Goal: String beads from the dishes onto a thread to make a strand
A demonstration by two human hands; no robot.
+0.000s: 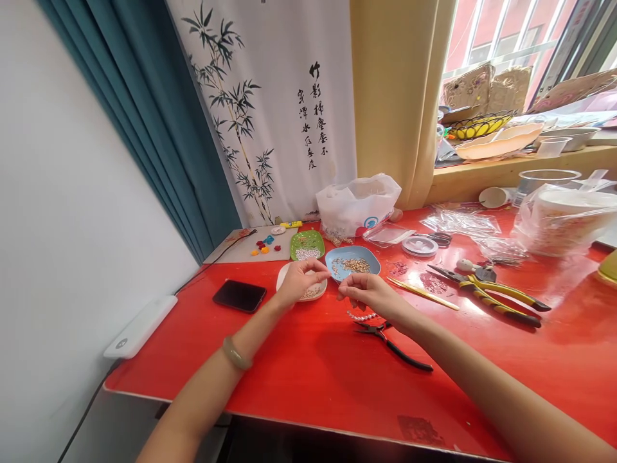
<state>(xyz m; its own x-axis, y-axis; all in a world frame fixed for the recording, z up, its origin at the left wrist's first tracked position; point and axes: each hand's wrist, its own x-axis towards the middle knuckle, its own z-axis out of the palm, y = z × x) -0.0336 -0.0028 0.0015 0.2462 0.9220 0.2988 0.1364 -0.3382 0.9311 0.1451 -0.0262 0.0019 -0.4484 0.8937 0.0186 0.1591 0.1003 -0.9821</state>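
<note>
Below both hands (337,286), black pliers (393,344), handles toward near right

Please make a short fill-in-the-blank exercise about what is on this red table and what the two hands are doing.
1. The black phone lies on the person's ____ side.
2. The blue dish stands just behind the two ____.
3. The left hand is over a ____ plate.
4. Below the right hand lie black-handled ____.

Missing words: left; hands; white; pliers
</note>
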